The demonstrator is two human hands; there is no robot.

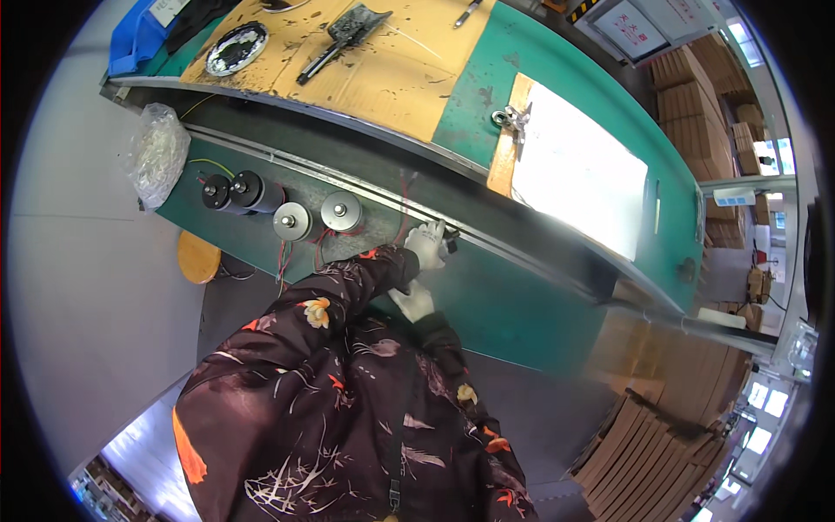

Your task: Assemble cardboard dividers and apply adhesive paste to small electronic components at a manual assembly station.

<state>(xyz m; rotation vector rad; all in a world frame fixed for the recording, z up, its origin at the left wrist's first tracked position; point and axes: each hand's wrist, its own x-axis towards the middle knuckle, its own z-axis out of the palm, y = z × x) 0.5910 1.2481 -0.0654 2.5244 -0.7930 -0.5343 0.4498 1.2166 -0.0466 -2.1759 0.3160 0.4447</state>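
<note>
My left hand (426, 245), in a white glove, is curled over a small dark part (450, 244) at the back of the green bench (513, 304). The hand covers most of this part, so its kind is unclear. Just below, my right hand (413, 303), gloved too, lies with its fingers stretched toward the left forearm; I see nothing in it. To the left stand two electric motors with silver ends, one motor (292, 222) beside another motor (341, 211), with red wires. Farther left lie two dark cylindrical motors, one of them a black-ended motor (252, 189).
A raised shelf behind holds stained cardboard (391, 78), a black-smeared round lid (237, 49), a blackened scraper (348, 39) and a clipboard with white paper (583, 165). A clear plastic bag (159, 157) hangs at the left end, near a wooden stool (199, 257). Cardboard stacks (661, 461) stand at right.
</note>
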